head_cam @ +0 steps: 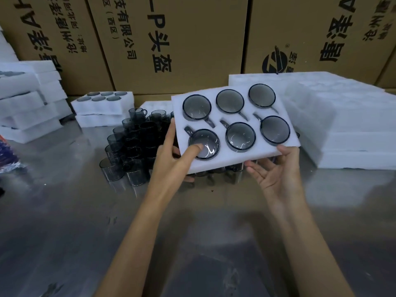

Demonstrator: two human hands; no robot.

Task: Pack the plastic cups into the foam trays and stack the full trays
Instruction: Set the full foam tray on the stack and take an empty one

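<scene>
A white foam tray [222, 156] filled with several dark smoky plastic cups is lifted and tilted toward me above the metal table. My left hand [171, 159] grips its left edge, thumb pressing on the bottom of the near-left cup [209, 146], fingers under the tray. My right hand [276, 168] supports the tray's near-right corner from below, palm up, thumb on the edge. Loose cups [130, 142] stand crowded on the table behind and under the tray.
Empty foam trays [342, 116] are piled at the right. Two stacked full trays [102, 106] sit at the back left, and more foam trays [27, 108] lie at the far left. Cardboard boxes [171, 39] wall the back. Bare steel table [192, 243] lies near me.
</scene>
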